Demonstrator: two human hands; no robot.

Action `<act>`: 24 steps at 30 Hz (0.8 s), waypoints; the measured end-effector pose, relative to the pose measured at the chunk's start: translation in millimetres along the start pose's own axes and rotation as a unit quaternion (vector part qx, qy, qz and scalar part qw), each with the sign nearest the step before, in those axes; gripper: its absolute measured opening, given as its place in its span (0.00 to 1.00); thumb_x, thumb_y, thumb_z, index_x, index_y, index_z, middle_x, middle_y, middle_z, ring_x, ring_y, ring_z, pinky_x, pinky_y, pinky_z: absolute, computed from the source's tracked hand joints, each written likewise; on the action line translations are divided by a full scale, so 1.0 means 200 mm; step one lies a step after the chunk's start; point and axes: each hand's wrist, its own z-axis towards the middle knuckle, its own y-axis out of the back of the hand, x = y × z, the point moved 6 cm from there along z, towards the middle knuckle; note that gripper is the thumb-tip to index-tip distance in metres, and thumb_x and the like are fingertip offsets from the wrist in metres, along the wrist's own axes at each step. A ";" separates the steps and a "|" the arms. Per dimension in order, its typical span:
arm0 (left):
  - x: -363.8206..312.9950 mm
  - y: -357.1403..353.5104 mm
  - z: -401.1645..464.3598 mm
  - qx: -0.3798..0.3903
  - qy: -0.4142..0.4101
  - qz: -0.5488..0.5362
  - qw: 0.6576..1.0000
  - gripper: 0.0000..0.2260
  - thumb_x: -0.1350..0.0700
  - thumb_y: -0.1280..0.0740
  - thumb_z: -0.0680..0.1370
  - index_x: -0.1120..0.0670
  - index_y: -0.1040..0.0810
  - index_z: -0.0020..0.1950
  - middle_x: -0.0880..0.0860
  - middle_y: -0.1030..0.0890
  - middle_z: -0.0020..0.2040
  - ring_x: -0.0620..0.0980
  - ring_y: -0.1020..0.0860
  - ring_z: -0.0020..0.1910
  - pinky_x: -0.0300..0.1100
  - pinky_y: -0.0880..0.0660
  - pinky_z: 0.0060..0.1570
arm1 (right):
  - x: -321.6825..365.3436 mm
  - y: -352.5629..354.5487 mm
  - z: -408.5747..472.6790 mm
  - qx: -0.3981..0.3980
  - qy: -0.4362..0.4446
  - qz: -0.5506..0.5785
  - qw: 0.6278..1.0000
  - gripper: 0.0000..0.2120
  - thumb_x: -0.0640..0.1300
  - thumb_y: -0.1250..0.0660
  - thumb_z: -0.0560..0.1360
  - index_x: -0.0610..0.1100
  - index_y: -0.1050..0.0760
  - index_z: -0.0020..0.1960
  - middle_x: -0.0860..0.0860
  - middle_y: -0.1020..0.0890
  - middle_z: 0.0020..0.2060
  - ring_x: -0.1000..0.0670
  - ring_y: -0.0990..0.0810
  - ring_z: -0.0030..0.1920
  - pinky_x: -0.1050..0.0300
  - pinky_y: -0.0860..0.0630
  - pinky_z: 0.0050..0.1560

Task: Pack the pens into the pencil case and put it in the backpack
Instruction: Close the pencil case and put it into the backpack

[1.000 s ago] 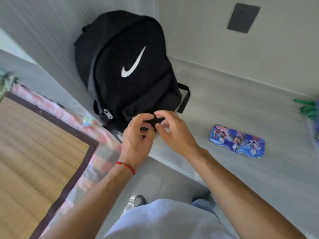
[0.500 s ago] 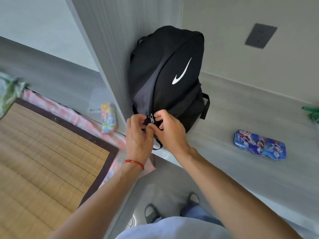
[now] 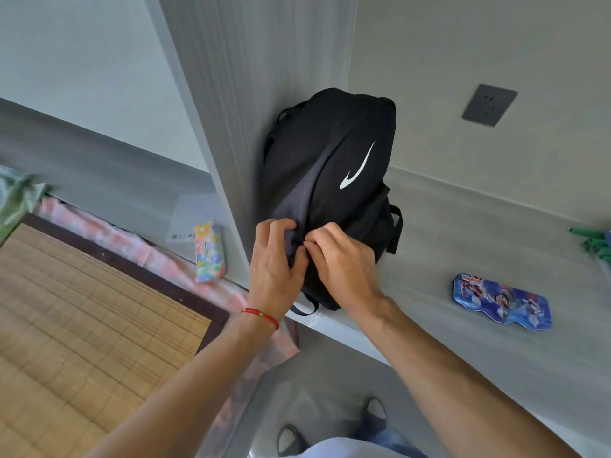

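Dark fabric at the lower front of the black fabric backpack point(image 3: 330, 166) is gripped by the left hand point(image 3: 276, 259), while something small there is pinched by the right hand point(image 3: 340, 256). The blue printed pencil case point(image 3: 502, 302) lies at three o'clock, well apart, on the grey desk point(image 3: 463, 233).

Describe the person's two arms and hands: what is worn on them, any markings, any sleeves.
Both forearms are bare right up to the bottom edge of the picture; no sleeve shows on either. The left hand has a thin red cord bracelet with a small gold-coloured bead around its wrist. The right hand and its wrist carry nothing: no watch, ring or band is visible. No gloves on either hand.
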 end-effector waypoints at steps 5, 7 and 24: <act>-0.11 0.04 0.17 -0.016 -0.065 -0.021 0.998 0.18 0.57 0.27 0.72 0.56 0.28 0.58 0.52 0.30 0.57 0.46 0.28 0.51 0.36 0.27 0.50 | 0.03 0.20 0.21 -0.071 0.060 0.004 0.996 0.08 0.45 0.36 0.82 0.45 0.20 0.48 0.52 0.20 0.41 0.50 0.20 0.39 0.53 0.23 0.38; -0.15 0.05 0.24 -0.022 -0.080 -0.030 0.996 0.17 0.56 0.27 0.73 0.56 0.27 0.58 0.51 0.29 0.56 0.45 0.28 0.50 0.35 0.27 0.50 | 0.04 0.26 0.30 -0.089 0.075 0.003 0.993 0.06 0.44 0.34 0.81 0.45 0.20 0.48 0.52 0.20 0.41 0.50 0.21 0.40 0.53 0.23 0.39; -0.44 0.10 0.73 0.073 -0.056 -0.087 0.992 0.04 0.48 0.25 0.72 0.46 0.16 0.43 0.40 0.17 0.36 0.35 0.20 0.38 0.24 0.27 0.39 | -0.29 0.49 0.71 -0.112 -0.089 0.237 0.961 0.02 0.42 0.29 0.75 0.47 0.19 0.44 0.57 0.17 0.38 0.56 0.20 0.38 0.69 0.27 0.40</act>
